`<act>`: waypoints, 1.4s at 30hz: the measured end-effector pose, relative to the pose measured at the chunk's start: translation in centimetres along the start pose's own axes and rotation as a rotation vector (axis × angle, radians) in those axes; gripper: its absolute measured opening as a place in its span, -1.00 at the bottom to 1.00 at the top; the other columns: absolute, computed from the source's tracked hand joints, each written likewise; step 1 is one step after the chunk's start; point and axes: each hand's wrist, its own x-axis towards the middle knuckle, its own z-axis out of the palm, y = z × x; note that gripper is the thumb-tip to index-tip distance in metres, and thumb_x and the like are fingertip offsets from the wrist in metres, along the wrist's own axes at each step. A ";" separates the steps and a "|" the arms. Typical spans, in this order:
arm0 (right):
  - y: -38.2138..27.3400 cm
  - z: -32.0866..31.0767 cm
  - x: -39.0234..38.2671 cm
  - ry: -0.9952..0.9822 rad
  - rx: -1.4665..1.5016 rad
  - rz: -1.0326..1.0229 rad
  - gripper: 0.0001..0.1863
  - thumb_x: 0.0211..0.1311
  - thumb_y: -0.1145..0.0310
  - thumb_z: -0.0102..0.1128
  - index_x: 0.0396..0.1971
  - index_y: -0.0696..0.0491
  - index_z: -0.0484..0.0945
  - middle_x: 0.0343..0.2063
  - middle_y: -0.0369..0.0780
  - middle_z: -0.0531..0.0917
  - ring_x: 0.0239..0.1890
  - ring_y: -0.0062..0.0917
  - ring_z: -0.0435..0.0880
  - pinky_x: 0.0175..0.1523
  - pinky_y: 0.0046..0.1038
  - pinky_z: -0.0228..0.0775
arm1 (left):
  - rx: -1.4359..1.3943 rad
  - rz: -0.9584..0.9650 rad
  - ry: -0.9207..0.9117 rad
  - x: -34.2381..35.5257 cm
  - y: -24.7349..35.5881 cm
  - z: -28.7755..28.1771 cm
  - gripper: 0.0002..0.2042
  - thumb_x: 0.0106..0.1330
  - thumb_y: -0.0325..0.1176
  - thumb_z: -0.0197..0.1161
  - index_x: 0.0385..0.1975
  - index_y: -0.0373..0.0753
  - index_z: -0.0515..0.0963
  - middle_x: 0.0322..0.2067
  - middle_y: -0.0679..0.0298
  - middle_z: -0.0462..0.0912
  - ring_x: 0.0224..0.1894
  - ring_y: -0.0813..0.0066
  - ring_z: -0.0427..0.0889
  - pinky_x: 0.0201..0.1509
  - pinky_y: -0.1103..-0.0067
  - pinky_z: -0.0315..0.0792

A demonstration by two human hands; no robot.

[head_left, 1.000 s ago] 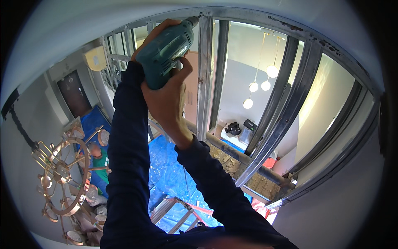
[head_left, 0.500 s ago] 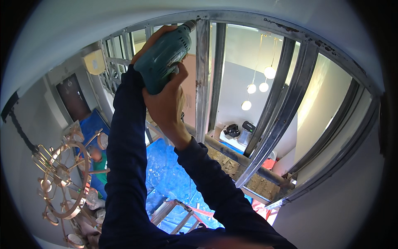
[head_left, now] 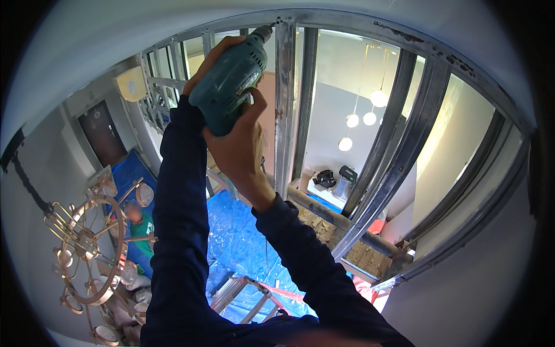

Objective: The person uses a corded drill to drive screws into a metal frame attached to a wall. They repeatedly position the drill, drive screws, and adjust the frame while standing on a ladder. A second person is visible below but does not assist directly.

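Note:
Both my arms, in dark blue sleeves, reach up to a teal power drill point(head_left: 230, 81). The right hand point(head_left: 240, 153) is wrapped round its grip, thumb raised along the near side. Most of the left hand point(head_left: 215, 56) is hidden behind the drill body; its fingers curl round the far side near the front. The drill tilts up to the right. A short bit point(head_left: 272, 25) projects from its chuck at the metal top rail point(head_left: 341, 22), just left of an upright metal stud point(head_left: 283, 104). Whether the bit is in the metal, I cannot tell.
More metal studs point(head_left: 421, 127) stand to the right. A ring chandelier point(head_left: 118, 254) hangs at lower left, with a person in green point(head_left: 144, 228) below. Beneath me are a stepladder point(head_left: 231, 292) and blue sheeting point(head_left: 231, 243). Globe pendant lamps point(head_left: 378, 98) hang beyond the frame.
The drill's rear and my right hand have dropped slightly. More of the bit shows between chuck and rail. The view has shifted a little; both hands keep their hold.

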 end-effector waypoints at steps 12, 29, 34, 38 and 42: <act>0.4 -0.3 0.2 0.007 0.001 -0.004 -0.03 -0.03 0.48 0.42 0.29 0.13 -0.09 -0.08 0.20 0.64 -0.10 0.16 0.67 0.02 -0.01 0.49 | 0.072 0.183 -0.037 -0.2 -0.9 0.0 -0.65 0.49 -0.06 0.14 0.14 -0.07 0.47 -0.24 0.00 0.66 -0.25 0.22 0.72 -0.12 0.43 0.62; 0.0 0.5 0.3 0.051 0.041 -0.030 -0.07 -0.01 0.48 0.42 0.26 0.14 -0.07 -0.20 0.22 0.66 -0.18 0.18 0.68 -0.10 0.01 0.50 | 0.173 0.369 -0.232 -0.4 -1.3 -1.6 -0.46 0.46 -0.33 0.22 0.40 -0.04 0.23 0.01 0.02 0.56 -0.07 0.16 0.68 -0.01 0.41 0.65; -0.3 1.2 0.6 0.055 0.021 -0.025 -0.05 -0.02 0.46 0.44 0.27 0.21 -0.06 -0.25 0.25 0.64 -0.23 0.21 0.68 -0.16 0.03 0.49 | 0.234 0.382 -0.251 -0.3 -0.6 -2.0 -0.42 0.41 -0.34 0.29 0.40 -0.04 0.24 0.04 0.01 0.55 -0.06 0.19 0.69 -0.03 0.42 0.67; -0.4 1.4 0.7 0.055 0.004 -0.013 -0.02 -0.03 0.45 0.45 0.29 0.25 -0.07 -0.25 0.26 0.63 -0.25 0.22 0.68 -0.17 0.04 0.50 | 0.227 0.389 -0.297 0.0 -0.5 -2.1 -0.40 0.38 -0.34 0.32 0.39 -0.04 0.26 0.03 0.03 0.56 -0.06 0.21 0.69 -0.03 0.45 0.67; -0.6 1.5 0.7 0.092 0.065 -0.023 -0.12 -0.03 0.49 0.41 0.22 0.19 -0.02 -0.28 0.26 0.64 -0.23 0.22 0.66 -0.15 0.03 0.47 | 0.270 0.364 -0.290 0.2 -0.2 -2.2 -0.42 0.38 -0.33 0.33 0.37 -0.04 0.27 0.02 0.04 0.56 -0.06 0.22 0.70 -0.03 0.47 0.68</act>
